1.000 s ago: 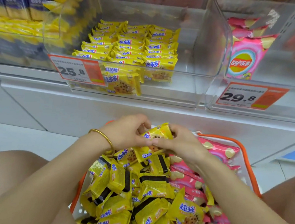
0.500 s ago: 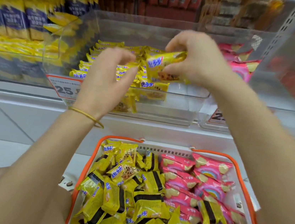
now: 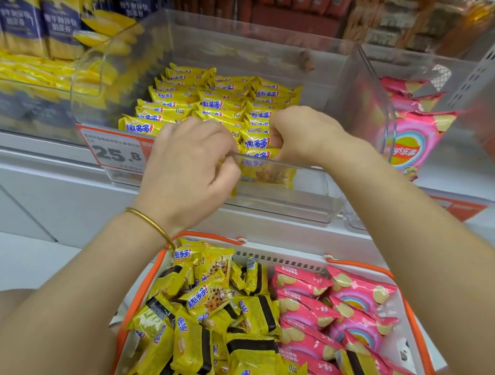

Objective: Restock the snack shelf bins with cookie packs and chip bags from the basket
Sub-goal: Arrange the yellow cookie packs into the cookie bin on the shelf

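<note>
A clear bin on the shelf holds rows of yellow cookie packs. At the front of its right row stands one yellow cookie pack, just behind the bin's front wall. My right hand pinches its right end with curled fingers. Over the front rim, my left hand curls at the pack's left end, and yellow wrapper shows between its fingers. Below, an orange-rimmed basket holds loose yellow cookie packs on the left and pink chip bags on the right.
A second clear bin to the right holds pink chip bags standing upright. Blue-and-yellow bags fill the shelf section on the left. A price tag reading 25.8 hangs on the cookie bin's front.
Both hands lifted a cookie pack out of the basket, carried it up over the bin and have now lowered it to the front of the right row.
</note>
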Motion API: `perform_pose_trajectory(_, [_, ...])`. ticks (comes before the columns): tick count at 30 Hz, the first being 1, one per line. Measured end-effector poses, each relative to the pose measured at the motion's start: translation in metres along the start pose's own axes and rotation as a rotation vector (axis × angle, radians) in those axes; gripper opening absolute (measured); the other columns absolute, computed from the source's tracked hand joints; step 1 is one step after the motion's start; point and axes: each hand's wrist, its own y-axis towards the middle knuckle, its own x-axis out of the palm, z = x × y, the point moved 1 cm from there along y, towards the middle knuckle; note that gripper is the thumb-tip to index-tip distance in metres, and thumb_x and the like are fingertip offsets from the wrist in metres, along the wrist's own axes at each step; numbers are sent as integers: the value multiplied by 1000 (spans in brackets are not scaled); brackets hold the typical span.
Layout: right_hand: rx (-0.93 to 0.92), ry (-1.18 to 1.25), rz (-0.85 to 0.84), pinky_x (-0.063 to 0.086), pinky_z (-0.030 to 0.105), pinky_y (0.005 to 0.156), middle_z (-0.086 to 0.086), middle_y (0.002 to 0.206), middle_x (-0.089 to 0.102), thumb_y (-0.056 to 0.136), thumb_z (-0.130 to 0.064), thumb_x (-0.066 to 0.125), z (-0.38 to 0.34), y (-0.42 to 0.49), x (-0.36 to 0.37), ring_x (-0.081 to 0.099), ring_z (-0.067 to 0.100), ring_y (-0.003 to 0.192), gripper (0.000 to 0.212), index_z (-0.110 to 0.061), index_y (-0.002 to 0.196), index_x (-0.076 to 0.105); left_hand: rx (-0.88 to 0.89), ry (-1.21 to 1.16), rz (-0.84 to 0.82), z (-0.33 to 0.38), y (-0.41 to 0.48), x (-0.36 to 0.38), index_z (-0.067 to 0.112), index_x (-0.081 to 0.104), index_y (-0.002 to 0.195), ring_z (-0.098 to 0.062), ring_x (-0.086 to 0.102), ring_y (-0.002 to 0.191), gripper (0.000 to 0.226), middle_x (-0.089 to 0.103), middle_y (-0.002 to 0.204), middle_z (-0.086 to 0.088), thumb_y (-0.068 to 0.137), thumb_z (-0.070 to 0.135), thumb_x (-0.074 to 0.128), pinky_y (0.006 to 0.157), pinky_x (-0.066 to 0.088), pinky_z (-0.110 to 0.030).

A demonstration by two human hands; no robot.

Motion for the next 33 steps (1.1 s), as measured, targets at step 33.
perform_pose_trajectory(33, [301,1562,-447,47,22,59,6,93,56,83,10,54,-26,-143,118,58,15,72,28,-15,94,60,-170,-213,-847,16,-54,12,24,57,124,-13,58,97,34,63,113,2,94,37,51,86,45,-26])
